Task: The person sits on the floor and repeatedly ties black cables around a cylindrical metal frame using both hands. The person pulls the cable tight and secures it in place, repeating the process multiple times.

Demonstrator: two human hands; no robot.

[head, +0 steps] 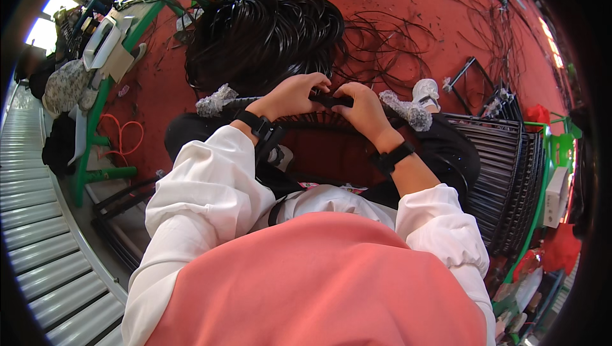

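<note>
Across my lap lies a dark frame with woven strips, its two ends wrapped in clear bubble wrap (pixel 216 101) and more bubble wrap (pixel 415 113) at the right. My left hand (pixel 299 93) rests at the middle of the frame's far bar, thumb and fingers curled on it. Close beside it, my right hand (pixel 357 104) grips a dark strip or wrapped part of that bar (pixel 331 101). The fingertips of both hands partly hide the spot. Just beyond them is a big bundle of glossy black plastic strips (pixel 267 35).
Loose black strips (pixel 397 45) curl over the red floor. A roller conveyor (pixel 43 221) and a green-edged bench (pixel 103 92) stand at the left. Stacked black metal frames (pixel 497 169) are at the right, beside a green rack (pixel 530 221).
</note>
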